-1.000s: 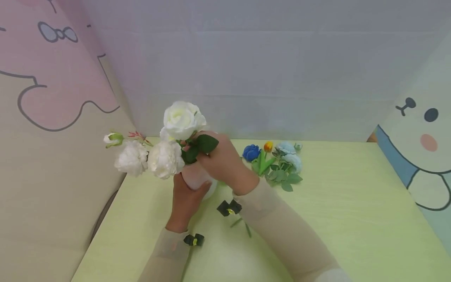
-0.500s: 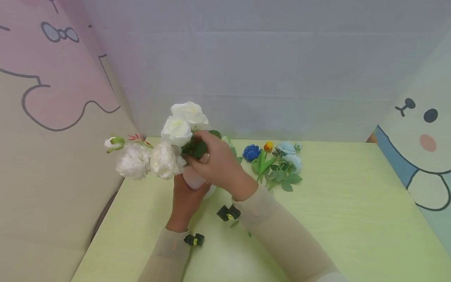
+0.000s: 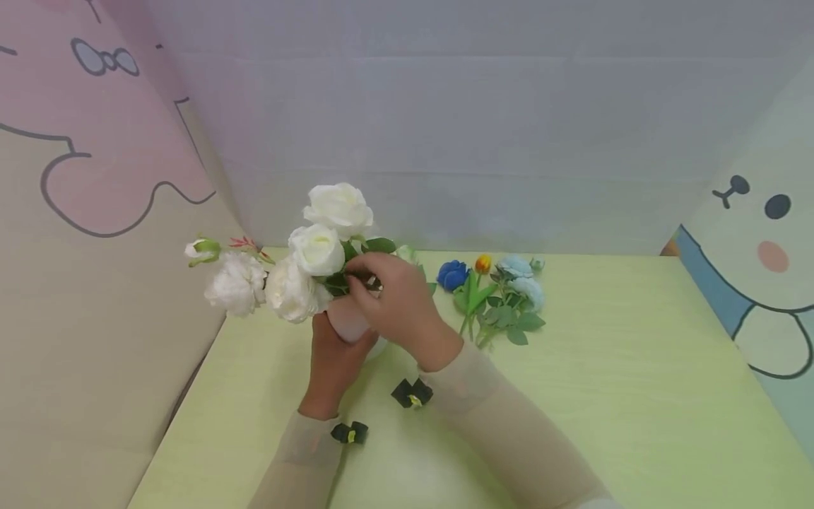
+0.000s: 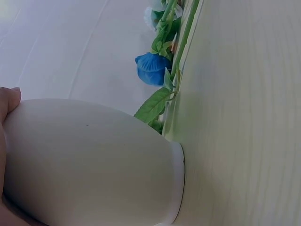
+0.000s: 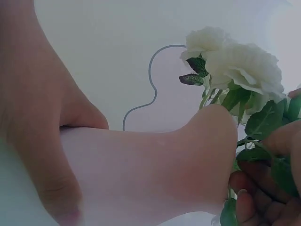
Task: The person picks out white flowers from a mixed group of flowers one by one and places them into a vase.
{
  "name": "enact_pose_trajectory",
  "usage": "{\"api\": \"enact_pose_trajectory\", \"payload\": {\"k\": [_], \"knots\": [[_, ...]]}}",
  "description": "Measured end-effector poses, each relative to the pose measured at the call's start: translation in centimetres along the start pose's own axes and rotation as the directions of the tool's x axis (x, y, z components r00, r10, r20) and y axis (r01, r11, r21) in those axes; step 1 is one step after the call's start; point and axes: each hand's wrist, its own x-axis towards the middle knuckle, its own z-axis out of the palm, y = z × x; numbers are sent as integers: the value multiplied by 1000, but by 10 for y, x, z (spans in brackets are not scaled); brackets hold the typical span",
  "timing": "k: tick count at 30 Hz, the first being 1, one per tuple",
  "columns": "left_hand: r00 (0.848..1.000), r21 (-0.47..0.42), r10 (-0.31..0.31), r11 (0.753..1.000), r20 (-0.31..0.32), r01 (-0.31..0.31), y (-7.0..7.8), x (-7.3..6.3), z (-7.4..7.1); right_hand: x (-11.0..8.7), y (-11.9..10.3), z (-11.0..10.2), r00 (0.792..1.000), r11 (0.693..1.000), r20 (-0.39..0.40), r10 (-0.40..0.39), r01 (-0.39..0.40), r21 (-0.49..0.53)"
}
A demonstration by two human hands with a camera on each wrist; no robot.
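A pale, smooth vase (image 3: 348, 319) leans to the left under a bunch of white artificial flowers. My left hand (image 3: 340, 367) grips its body from the near side; in the left wrist view the vase's base (image 4: 178, 183) is close to the table. At the mouth, my right hand (image 3: 407, 304) pinches the leafy stem of a white rose (image 3: 316, 249) between thumb and fingers. Behind that rose is another white rose (image 3: 338, 207). Two fluffy white blooms (image 3: 295, 288) and a small bud (image 3: 202, 250) hang out over the left side. Inside the vase, the stems are hidden.
Right of the vase, on the pale green table (image 3: 623, 367), lie a blue rose (image 3: 453, 276), an orange tulip (image 3: 483, 264) and light blue flowers (image 3: 526, 290). A pale green-white flower (image 3: 407, 254) shows behind my right hand. A curtain-like wall (image 3: 483, 141) stands at the back.
My right hand has shifted a little down and right at the mouth, its fingers loosening into a pinch. The white roses have turned and spread apart. My left hand stays on the vase.
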Motion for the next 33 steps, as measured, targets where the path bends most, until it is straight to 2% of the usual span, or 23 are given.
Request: {"api": "enact_pose_trajectory", "payload": {"k": [4,13,16,20,23,28,30,33], "knots": [[1000,-13,11,1000,2,-11,1,2,0,-4,0,0,999,998,-39,-34,36,47],[1000,-19,-3,1000,-12,3,-4,2,-2,-26,-3,-16,995,996,-102,1,7,88],[999,-9,-44,999,-15,44,-2,1,-6,-35,0,-24,993,994,-119,-3,17,112],[992,51,-124,991,-14,124,1,-1,-11,-49,7,-35,989,993,-147,-6,23,113],[989,60,-145,988,-7,146,4,-1,-15,-61,14,-45,986,995,-168,5,11,96],[991,46,-135,990,0,134,9,-5,-20,-84,26,-62,984,999,-176,41,-36,36],[994,99,-112,989,2,111,11,-9,-23,-93,31,-70,982,998,-178,56,-59,-10],[999,198,-41,979,5,39,17,-16,-30,-105,36,-85,977,992,-191,93,-107,-67]]}}
